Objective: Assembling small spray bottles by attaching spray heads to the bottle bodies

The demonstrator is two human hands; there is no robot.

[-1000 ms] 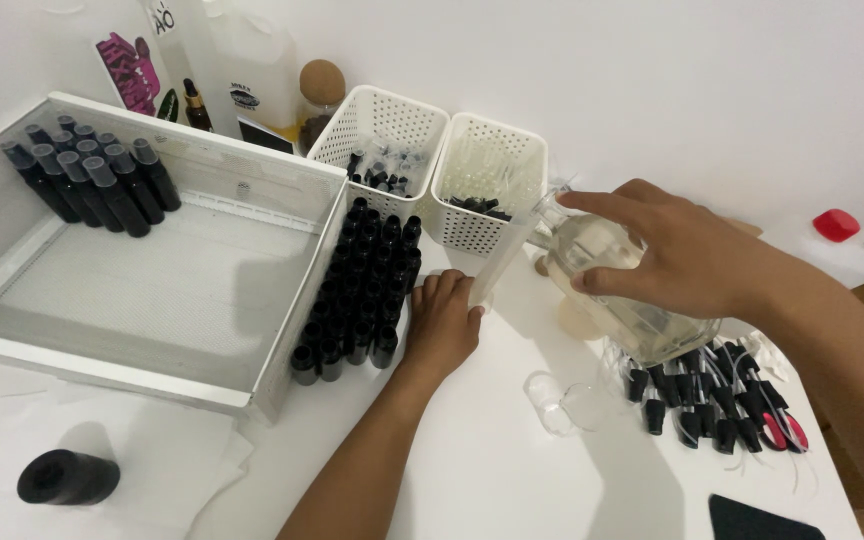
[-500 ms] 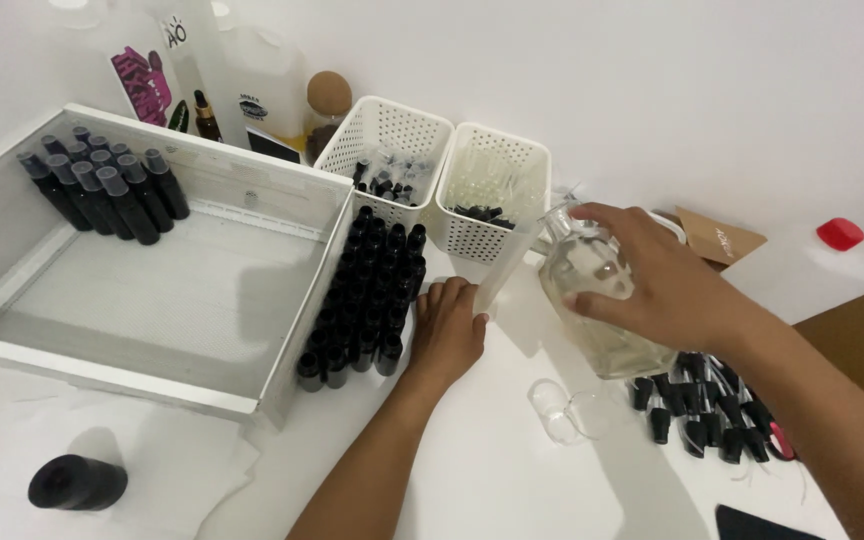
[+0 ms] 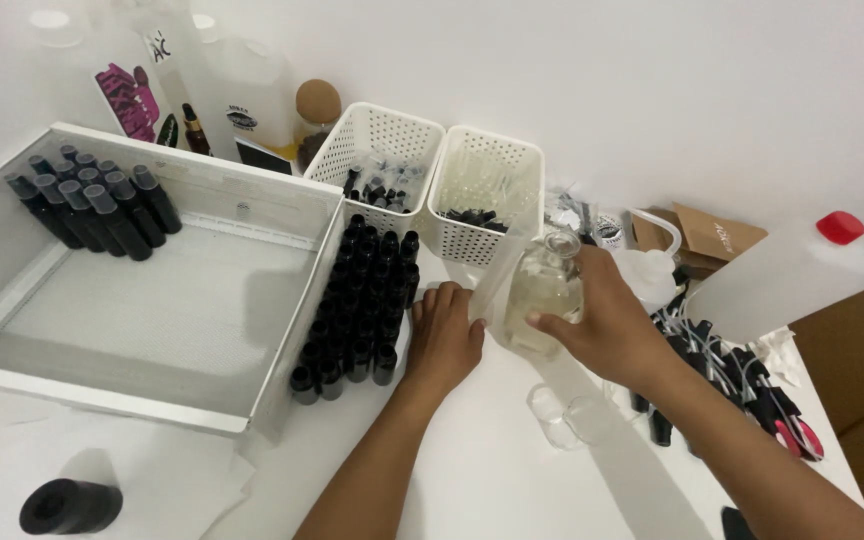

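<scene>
White table against a white wall, head view only. Your right hand (image 3: 607, 325) gripped a clear flask (image 3: 542, 295) of pale liquid, tilted, just right of the block of small black bottles (image 3: 357, 305). Your left hand (image 3: 444, 335) lay flat, fingers spread, holding nothing, touching that block's edge. Tray (image 3: 252, 215) held one capped cluster (image 3: 92, 205) in a corner; most of it bare. Loose caps (image 3: 742, 385) lay right. Looks like early going.

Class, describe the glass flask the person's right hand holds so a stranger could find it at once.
Start at the two white perforated baskets by the back wall. Just in front of the right one, the right hand grips a round-bellied clear glass flask. Unlike the black bottles beside it, it is transparent and holds pale yellowish liquid.
</scene>
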